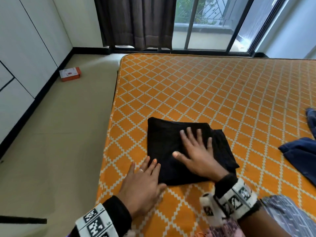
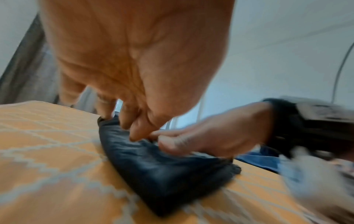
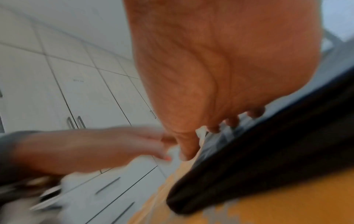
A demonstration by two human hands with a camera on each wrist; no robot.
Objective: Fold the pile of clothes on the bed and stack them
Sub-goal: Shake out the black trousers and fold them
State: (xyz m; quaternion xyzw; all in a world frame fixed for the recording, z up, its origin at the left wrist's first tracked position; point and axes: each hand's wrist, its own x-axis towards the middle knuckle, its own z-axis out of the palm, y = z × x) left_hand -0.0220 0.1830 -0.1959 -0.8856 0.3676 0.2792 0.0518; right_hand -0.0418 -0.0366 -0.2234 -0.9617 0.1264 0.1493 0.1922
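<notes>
A folded black garment (image 1: 169,147) lies on the orange patterned mattress (image 1: 222,93) near its left edge. My right hand (image 1: 196,151) presses flat on top of the fold, fingers spread and straight. My left hand (image 1: 143,177) rests flat at the garment's near left corner, fingertips on the cloth. In the left wrist view the black garment (image 2: 153,163) sits under my left hand (image 2: 122,125), its fingers pointing down onto the edge, with the right hand (image 2: 201,141) beside them. The right wrist view is blurred; the black garment (image 3: 268,159) runs beneath my right hand (image 3: 220,128).
Dark blue clothes (image 1: 301,156) lie unfolded at the mattress's right edge. A small orange and white box (image 1: 70,74) sits on the floor by white cabinets (image 1: 25,48). A dark curtain (image 1: 136,21) and window stand behind the bed.
</notes>
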